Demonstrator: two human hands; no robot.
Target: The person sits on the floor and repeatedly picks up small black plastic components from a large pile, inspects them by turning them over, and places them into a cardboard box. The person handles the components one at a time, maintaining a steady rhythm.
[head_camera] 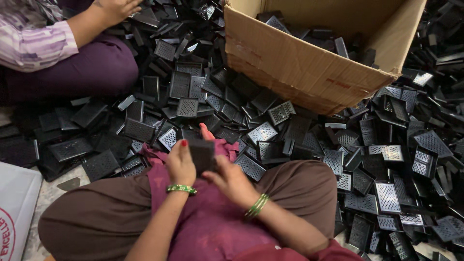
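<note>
From my feed I see both hands low in the centre of the frame, held over the lap. The left hand (180, 163) grips a small black plastic piece (201, 155) from its left side, thumb up along the edge, a green bangle (181, 189) at the wrist. The right hand (231, 180) meets the same piece from the right, fingers curled against it, with green bangles (256, 206) on that wrist too. So both hands are closed on the one piece; I think it is a single perforated tray, though it may be a short stack, as the dark plastic blurs together here.

The piece sits upright between the palms, just above a magenta cloth (212, 227) spread over the brown trousers (104, 217).

Ahead of the knees, the floor (48, 195) is buried under a heap of black perforated trays (270, 135) that fills the middle and right of the frame. A cardboard box (299, 67) stands tilted at the upper right, with more black parts inside it.

In the upper left another person sits, a striped sleeve (36, 46) and purple trousers (92, 67) showing, their hand (116, 8) resting on the heap at the top edge. A white bag (14, 208) lies at the lower left corner.
</note>
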